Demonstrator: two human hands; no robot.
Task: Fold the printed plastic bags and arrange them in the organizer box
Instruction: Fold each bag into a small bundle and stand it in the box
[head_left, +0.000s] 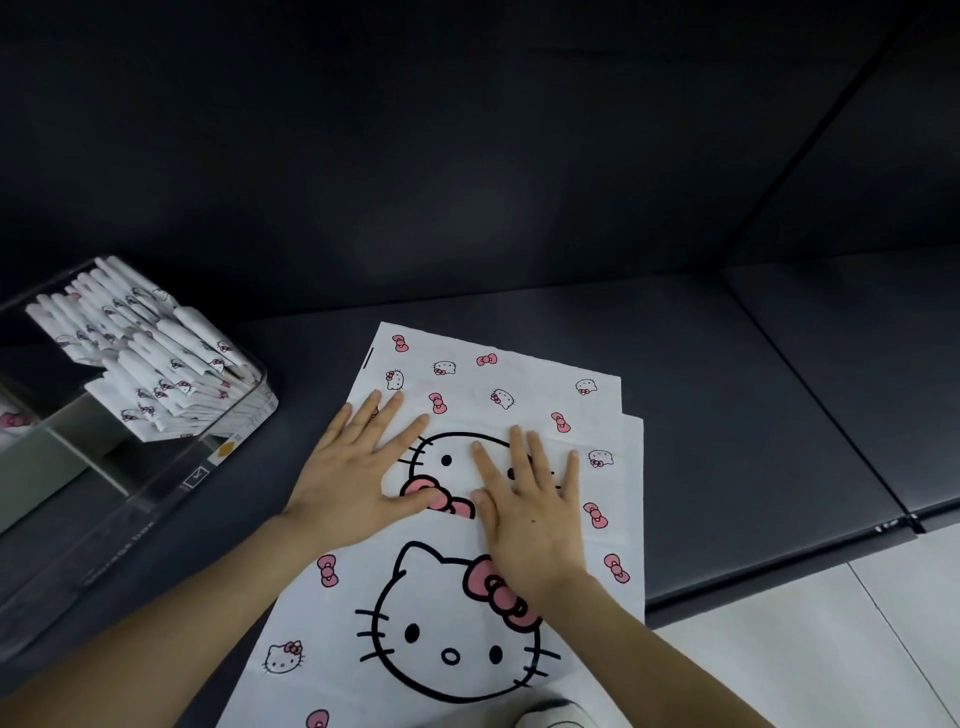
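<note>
Printed plastic bags (483, 395) lie flat on our dark tabletop (727, 415), both hands pressed on the top one.

Our left hand (358, 478) and right hand (530, 509) rest open, fingers spread, palms down, grasping nothing. Folded bags (150, 358) stand packed in the clear organizer box (171, 483) well to the left.
</note>
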